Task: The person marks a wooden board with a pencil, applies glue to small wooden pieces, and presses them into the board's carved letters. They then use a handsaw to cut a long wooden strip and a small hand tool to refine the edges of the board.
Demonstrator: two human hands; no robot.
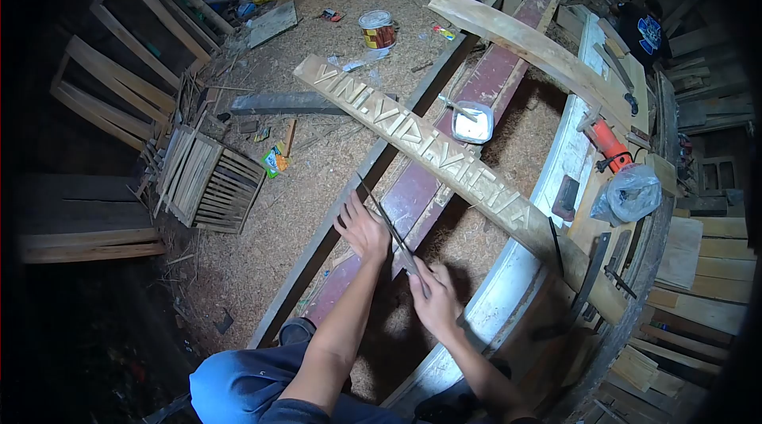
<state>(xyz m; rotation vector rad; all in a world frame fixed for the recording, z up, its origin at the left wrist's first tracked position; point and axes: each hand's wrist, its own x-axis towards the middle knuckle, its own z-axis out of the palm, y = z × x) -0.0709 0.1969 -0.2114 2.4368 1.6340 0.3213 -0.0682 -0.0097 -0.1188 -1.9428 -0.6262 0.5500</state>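
Note:
A long, thin, dark blade-like tool [391,229] slants up and left from my right hand [436,302], whose fingers are wrapped around its near end. I cannot make out its exact kind. My left hand [367,231] is beside the tool's middle and far part, fingers spread; its thumb is hidden. Both hands are above a reddish-purple plank [407,206]. Just beyond them, a long wooden board [425,156] with raised carved letters lies diagonally across the supports. A plastic tub [474,124] of white material, with a stick or brush in it, stands behind the board.
A curved wooden piece [524,39] spans the far supports. On the right are an orange power tool [605,140], a plastic bag [631,194] and a dark handsaw [589,281]. A paint can [376,29] and slatted crate [210,178] stand on the shavings-covered floor. Another person [644,31] is at far right.

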